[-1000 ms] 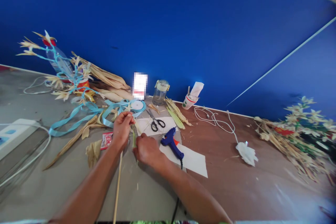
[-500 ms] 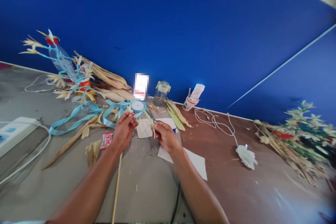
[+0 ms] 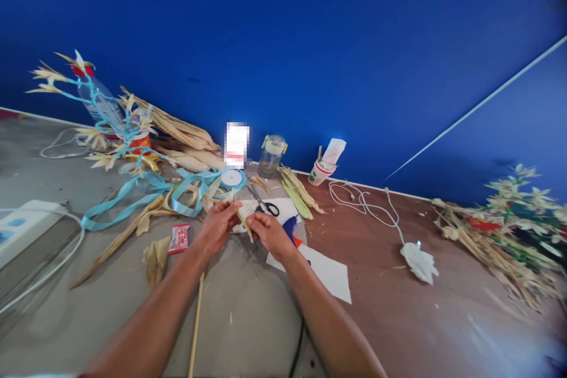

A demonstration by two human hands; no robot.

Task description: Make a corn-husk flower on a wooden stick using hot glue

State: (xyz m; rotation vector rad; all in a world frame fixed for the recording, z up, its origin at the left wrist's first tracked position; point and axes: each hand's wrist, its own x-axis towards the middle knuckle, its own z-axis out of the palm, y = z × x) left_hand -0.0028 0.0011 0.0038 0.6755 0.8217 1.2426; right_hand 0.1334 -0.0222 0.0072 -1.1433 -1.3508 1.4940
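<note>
A husk strip [image 3: 245, 228], seemingly unfinished, is pinched by the left hand [image 3: 219, 224] and the right hand [image 3: 269, 234]. On the blue branch [image 3: 128, 129], flowers [image 3: 103, 160] are already fixed.

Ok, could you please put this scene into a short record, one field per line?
left hand: holds a thin pale-green husk strip
right hand: pinches the same strip, lower in view
behind hands: black-handled metal scissors, round light-blue ribbon spool
partly hidden: dark-blue plastic glue gun
by blue wall: clear jar with pale lid, white cup with red band
</note>
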